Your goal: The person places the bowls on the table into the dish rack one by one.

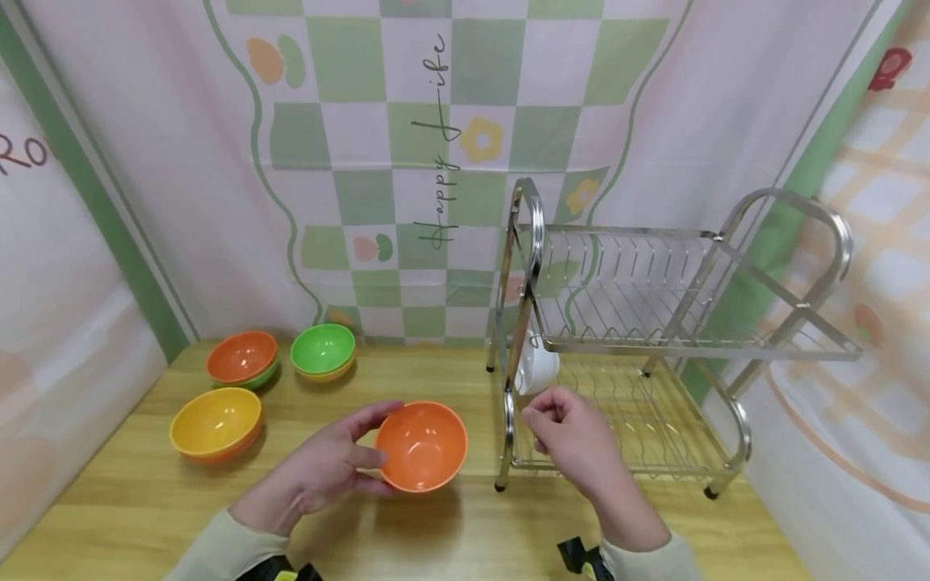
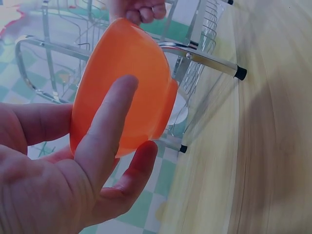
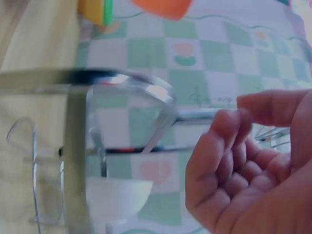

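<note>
An orange bowl (image 1: 422,447) is held above the table by my left hand (image 1: 337,452), its fingers and thumb spread about the bowl's left side. In the left wrist view the orange bowl (image 2: 129,83) is tipped on edge, with one finger lying along its outside. My right hand (image 1: 574,440) is beside the front left of a metal dish rack (image 1: 508,420). Its fingers are curled, with the thumb at the index finger and nothing visible between them. A white bowl (image 1: 540,369) stands tilted on the rack's lower tier, partly hidden by the frame.
Stacked bowls stand at the table's back left: orange (image 1: 242,357) over green, green (image 1: 323,350) over yellow, and yellow (image 1: 216,424) over orange. The rack's upper tier (image 1: 632,315) overhangs the lower one. A patterned curtain (image 1: 414,64) hangs behind the wooden table (image 1: 109,504).
</note>
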### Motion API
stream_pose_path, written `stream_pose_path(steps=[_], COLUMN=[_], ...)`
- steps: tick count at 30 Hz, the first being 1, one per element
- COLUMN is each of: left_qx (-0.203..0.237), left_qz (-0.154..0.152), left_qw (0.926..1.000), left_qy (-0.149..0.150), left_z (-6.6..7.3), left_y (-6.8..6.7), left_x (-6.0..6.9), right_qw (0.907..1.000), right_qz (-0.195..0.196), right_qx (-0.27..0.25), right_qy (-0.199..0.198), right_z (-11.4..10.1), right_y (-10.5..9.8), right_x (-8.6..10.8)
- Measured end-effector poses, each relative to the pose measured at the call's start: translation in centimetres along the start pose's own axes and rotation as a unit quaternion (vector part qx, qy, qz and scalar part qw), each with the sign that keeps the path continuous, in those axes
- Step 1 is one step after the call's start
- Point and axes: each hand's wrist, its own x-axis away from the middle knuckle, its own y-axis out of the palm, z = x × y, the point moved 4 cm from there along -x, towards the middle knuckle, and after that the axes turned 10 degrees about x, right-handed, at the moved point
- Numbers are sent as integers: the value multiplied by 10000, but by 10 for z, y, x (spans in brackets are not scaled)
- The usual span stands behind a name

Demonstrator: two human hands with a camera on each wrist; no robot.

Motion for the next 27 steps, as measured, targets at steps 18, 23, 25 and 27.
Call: stream_pose_path(steps=[18, 23, 25, 27], left_qx=[155, 232, 253, 269], left_qz=[-496, -440, -427, -436], left_qw=[9986, 9986, 9986, 9985], left_qy=[98, 153, 163, 167], left_z=[5, 3, 2, 1], left_y=[27, 29, 30, 32], left_x=[4, 4, 5, 5], right_qw=[8878, 8727, 8700, 8689], right_qz=[-2670, -2778, -2805, -2818], right_qx=[-3713, -3990, -4034, -4049], right_qy=[-518, -443, -419, -409], right_z=[-7, -4, -2, -1], right_y=[43, 49, 51, 52], right_x=[33, 32, 32, 33])
